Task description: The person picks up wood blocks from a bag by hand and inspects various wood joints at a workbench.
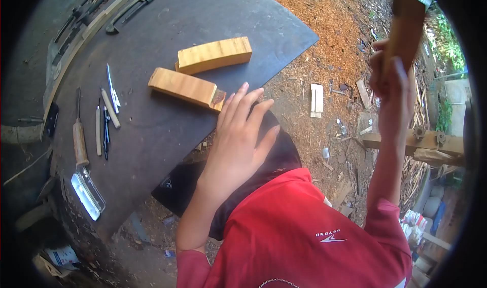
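My left hand (241,128) is open with fingers spread, its fingertips right at the notched end of a yellowish wooden block (185,87). Behind that one, a second, slightly curved wooden block (215,55) lies on the dark tabletop (152,136). Raised at the upper right, my right hand (390,77) is closed around a brown piece of wood (407,22). Its upper end reaches the top edge of the view.
On the table's left lie a wooden-handled pointed tool (79,141), several pens and slim sticks (110,108), and an opened white case (87,196). A metal clamp (133,11) rests at the back. Sawdust and wood scraps (316,100) cover the ground beyond the table's edge.
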The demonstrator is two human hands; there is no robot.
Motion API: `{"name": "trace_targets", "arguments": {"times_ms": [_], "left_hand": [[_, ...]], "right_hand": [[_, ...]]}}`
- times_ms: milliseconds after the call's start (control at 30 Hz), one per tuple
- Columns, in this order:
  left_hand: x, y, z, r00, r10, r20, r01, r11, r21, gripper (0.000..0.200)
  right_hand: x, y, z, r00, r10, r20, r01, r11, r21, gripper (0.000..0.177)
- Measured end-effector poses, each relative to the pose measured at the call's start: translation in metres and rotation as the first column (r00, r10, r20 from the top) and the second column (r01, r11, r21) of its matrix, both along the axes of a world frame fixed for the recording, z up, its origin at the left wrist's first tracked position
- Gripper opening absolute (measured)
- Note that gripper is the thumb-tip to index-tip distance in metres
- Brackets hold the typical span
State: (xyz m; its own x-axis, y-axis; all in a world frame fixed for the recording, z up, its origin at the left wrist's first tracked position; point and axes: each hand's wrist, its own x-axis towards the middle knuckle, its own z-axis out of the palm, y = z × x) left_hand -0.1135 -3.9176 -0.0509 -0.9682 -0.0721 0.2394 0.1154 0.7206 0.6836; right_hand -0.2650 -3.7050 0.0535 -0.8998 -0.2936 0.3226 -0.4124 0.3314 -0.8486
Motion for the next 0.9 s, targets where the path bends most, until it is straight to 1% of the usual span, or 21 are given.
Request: {"name": "trace_targets", "arguments": {"times_ms": [67,100,133,167,233,300,367,400,467,500,533,567,600,633,667,700,733,767,800,867,900], "left_hand": [[0.002,-0.001,0.000,0.999,0.019,-0.042,-0.017,0.999,0.035,0.033],[0.003,-0.003,-0.001,0.997,0.035,-0.065,-0.031,0.998,0.059,0.025],[0.004,-0.007,-0.001,0.996,0.059,-0.064,-0.052,0.994,0.099,0.024],[0.006,-0.009,-0.001,0.995,0.080,-0.056,-0.072,0.988,0.134,0.022],[0.008,-0.014,0.004,0.988,0.118,-0.097,-0.100,0.979,0.177,0.018],[0.014,-0.017,0.001,0.985,0.146,-0.094,-0.127,0.974,0.188,0.017],[0.018,-0.015,0.003,0.978,0.165,-0.129,-0.144,0.976,0.163,0.014],[0.015,-0.016,0.002,0.975,0.170,-0.143,-0.146,0.975,0.167,0.014],[0.014,-0.017,0.001,0.968,0.185,-0.171,-0.155,0.972,0.176,0.012],[0.018,-0.018,0.000,0.970,0.187,-0.156,-0.155,0.968,0.199,0.011],[0.019,-0.018,0.001,0.971,0.187,-0.149,-0.151,0.963,0.224,0.011],[0.017,-0.022,0.003,0.966,0.203,-0.160,-0.160,0.956,0.245,0.010],[0.017,-0.026,-0.002,0.958,0.197,-0.209,-0.143,0.958,0.251,0.009],[0.019,-0.027,-0.001,0.960,0.195,-0.199,-0.141,0.956,0.255,0.010],[0.017,-0.032,0.002,0.962,0.193,-0.195,-0.143,0.959,0.244,0.011],[0.019,-0.030,0.003,0.972,0.163,-0.169,-0.119,0.962,0.247,0.012],[0.025,-0.027,0.003,0.978,0.155,-0.139,-0.118,0.962,0.248,0.013],[0.022,-0.027,0.004,0.980,0.147,-0.134,-0.112,0.964,0.243,0.014],[0.018,-0.028,0.004,0.981,0.138,-0.134,-0.103,0.966,0.238,0.014],[0.017,-0.027,0.002,0.976,0.157,-0.150,-0.118,0.963,0.242,0.015],[0.018,-0.026,0.001,0.976,0.153,-0.156,-0.112,0.964,0.241,0.015]], "right_hand": [[-0.002,-0.004,-0.006,0.992,-0.021,-0.126,0.007,0.994,-0.110,0.045],[-0.002,0.000,-0.030,0.995,0.074,-0.062,-0.064,0.985,0.158,0.039],[-0.003,0.004,-0.054,0.983,0.181,-0.004,-0.162,0.887,0.433,0.035],[-0.003,0.008,-0.078,0.953,0.298,0.057,-0.263,0.719,0.643,0.033],[0.009,-0.006,-0.047,0.965,0.260,0.042,-0.197,0.605,0.772,0.030],[0.007,-0.008,-0.024,0.978,0.184,-0.093,-0.136,0.914,0.382,0.027],[0.012,-0.012,0.014,0.974,0.129,-0.184,-0.126,0.992,0.029,0.028],[0.016,-0.017,0.023,0.980,0.045,-0.194,-0.056,0.997,-0.051,0.028],[-0.002,-0.019,-0.037,0.935,0.035,-0.353,-0.065,0.995,-0.075,0.028],[-0.002,-0.016,-0.054,0.966,0.120,-0.229,-0.084,0.983,0.163,0.030],[-0.001,-0.014,-0.070,0.975,0.196,-0.107,-0.137,0.902,0.409,0.033],[0.001,-0.009,-0.059,0.943,0.205,0.261,-0.332,0.608,0.722,0.036],[0.006,-0.005,-0.046,0.972,0.155,0.175,-0.234,0.664,0.710,0.044],[0.004,-0.001,-0.030,0.988,0.144,0.055,-0.151,0.821,0.551,0.046],[0.001,-0.002,-0.007,0.998,0.061,0.031,-0.068,0.909,0.412,0.046],[-0.007,0.013,0.003,0.998,0.030,-0.063,-0.012,0.961,0.277,0.045],[0.001,0.010,0.038,0.988,0.056,-0.142,-0.019,0.968,0.250,0.046],[0.008,-0.001,0.051,0.977,0.002,-0.215,0.022,0.994,0.106,0.047],[0.004,-0.002,0.043,0.968,-0.040,-0.248,0.035,0.999,-0.025,0.047],[0.003,0.000,0.003,0.992,0.018,-0.122,0.002,0.987,0.158,0.051],[0.011,0.001,-0.024,0.997,0.057,0.052,-0.075,0.895,0.440,0.054]]}}
